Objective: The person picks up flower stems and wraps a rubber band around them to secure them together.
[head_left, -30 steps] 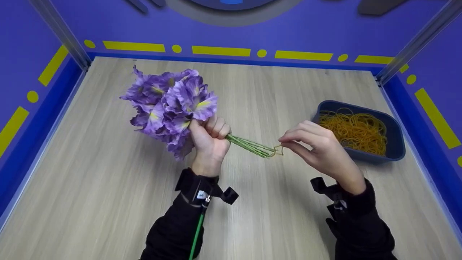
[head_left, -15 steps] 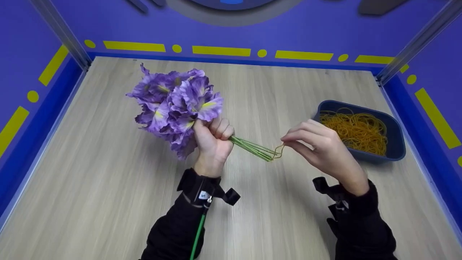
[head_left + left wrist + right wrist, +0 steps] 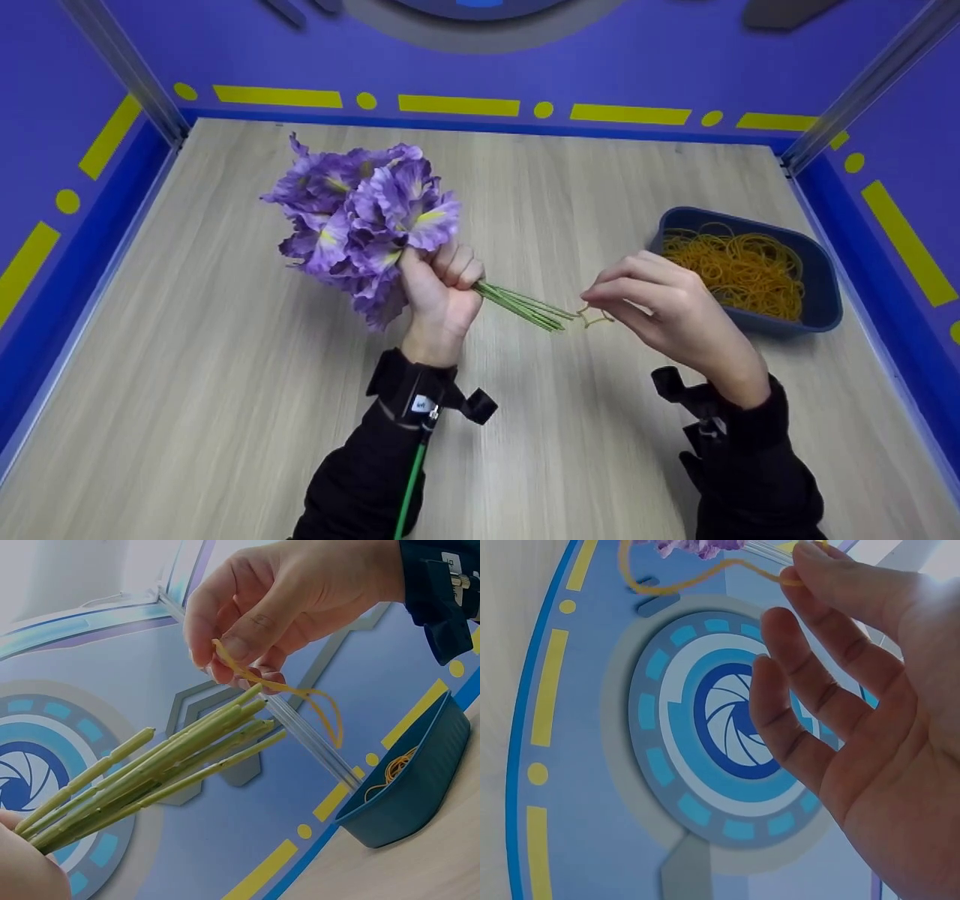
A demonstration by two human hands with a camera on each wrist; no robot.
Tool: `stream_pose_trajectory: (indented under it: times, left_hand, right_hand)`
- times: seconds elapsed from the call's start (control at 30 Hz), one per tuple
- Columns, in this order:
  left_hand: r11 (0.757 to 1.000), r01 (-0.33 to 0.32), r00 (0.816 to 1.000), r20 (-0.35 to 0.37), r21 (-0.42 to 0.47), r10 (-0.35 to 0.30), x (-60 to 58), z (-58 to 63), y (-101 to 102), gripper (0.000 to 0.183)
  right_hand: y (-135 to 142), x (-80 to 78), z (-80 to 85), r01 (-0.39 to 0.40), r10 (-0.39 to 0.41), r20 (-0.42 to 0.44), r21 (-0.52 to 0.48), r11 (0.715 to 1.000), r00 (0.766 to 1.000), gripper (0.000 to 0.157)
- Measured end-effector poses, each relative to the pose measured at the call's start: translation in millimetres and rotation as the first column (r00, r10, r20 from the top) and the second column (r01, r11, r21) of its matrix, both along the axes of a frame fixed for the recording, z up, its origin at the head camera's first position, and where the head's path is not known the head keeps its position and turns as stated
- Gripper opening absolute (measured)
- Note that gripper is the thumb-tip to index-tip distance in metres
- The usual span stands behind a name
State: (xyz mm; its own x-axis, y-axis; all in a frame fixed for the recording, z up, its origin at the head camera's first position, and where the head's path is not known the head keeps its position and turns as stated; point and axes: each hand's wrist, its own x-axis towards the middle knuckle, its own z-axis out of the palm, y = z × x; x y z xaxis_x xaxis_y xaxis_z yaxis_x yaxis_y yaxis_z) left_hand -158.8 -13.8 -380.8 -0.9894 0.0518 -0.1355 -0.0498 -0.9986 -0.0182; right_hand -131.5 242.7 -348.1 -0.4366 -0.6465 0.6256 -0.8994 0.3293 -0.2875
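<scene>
My left hand (image 3: 442, 296) grips a bunch of purple artificial irises (image 3: 367, 217) just below the blooms. Their green stems (image 3: 525, 306) stick out of the fist to the right, and the left wrist view shows the cut ends (image 3: 187, 754) fanned slightly apart. Between thumb and forefinger, my right hand (image 3: 660, 311) pinches a yellow rubber band (image 3: 598, 321) close by the stem ends. In the left wrist view the band (image 3: 304, 692) dangles loose, above and beside the stems. The right wrist view has the band (image 3: 682, 589) stretching left from the fingertips, other fingers loosely bent.
A dark blue tub (image 3: 821, 319) full of yellow rubber bands (image 3: 739, 274) stands at the right, behind the right hand. Blue panels (image 3: 480, 75) with yellow marks border the wooden table (image 3: 225, 420) at the back and sides.
The rubber band, earlier hanging at the stem tips, now sits slightly right of them, with a changed shape. The flowers shifted a little right, then stayed nearly still.
</scene>
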Motion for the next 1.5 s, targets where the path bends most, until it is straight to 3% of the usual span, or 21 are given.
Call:
stream_pose_trajectory:
  times: [0.67, 1.17, 1.37, 1.5]
  left_hand:
    - [1.0, -0.016, 1.0, 0.023, -0.009, 0.017, -2.2, 0.8, -2, 0.031]
    - [1.0, 0.011, 1.0, -0.009, -0.001, -0.011, 0.2, -0.6, 2, 0.027]
    - [1.0, 0.019, 1.0, -0.003, -0.015, -0.019, 1.5, 0.7, 4, 0.027]
    - [1.0, 0.025, 1.0, -0.008, -0.014, -0.025, 1.2, 0.6, 5, 0.026]
  right_hand:
    - [1, 3.4, 2.4, -0.055, 0.055, 0.003, -0.016, 0.998, 0.998, 0.015]
    - [-5, -0.6, -5.6, -0.022, 0.023, -0.021, 0.027, 0.999, 1.0, 0.012]
    - [-7, -0.7, -7.7, 0.013, -0.012, -0.022, 0.06, 0.998, 1.0, 0.027]
    - [-6, -0.4, -5.6, 0.001, 0.0, -0.031, 0.04, 0.999, 1.0, 0.013]
